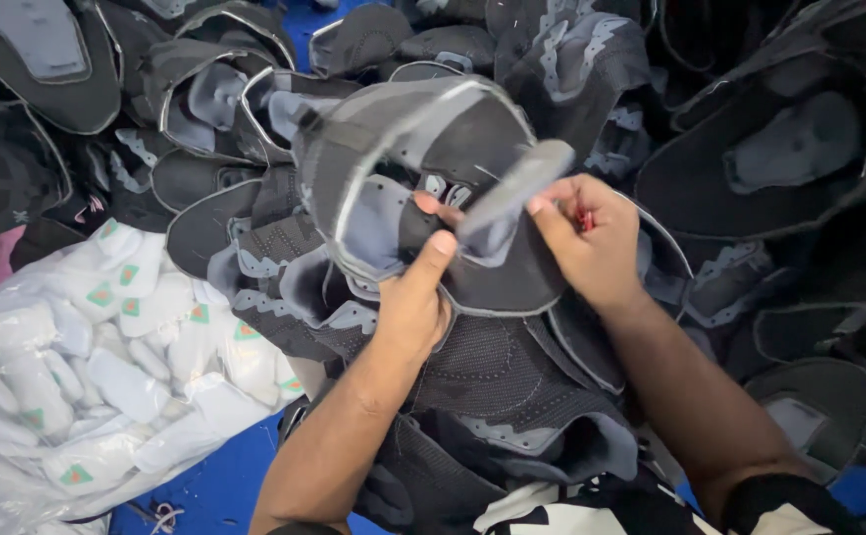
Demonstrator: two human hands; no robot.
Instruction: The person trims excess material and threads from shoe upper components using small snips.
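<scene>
A black and grey shoe upper point(393, 168) is held up above a heap of similar pieces. My left hand point(415, 297) grips its lower edge, thumb pressed on the dark fabric. My right hand point(586, 238) pinches the grey tongue strip point(517, 183) between its fingers and holds a small red tool, mostly hidden in the palm. The two hands are close together at the middle of the view.
Several black and grey shoe uppers point(769, 149) are piled all around, covering most of a blue surface point(215, 485). A clear plastic bag point(86, 367) of white pieces with green and red marks lies at the lower left.
</scene>
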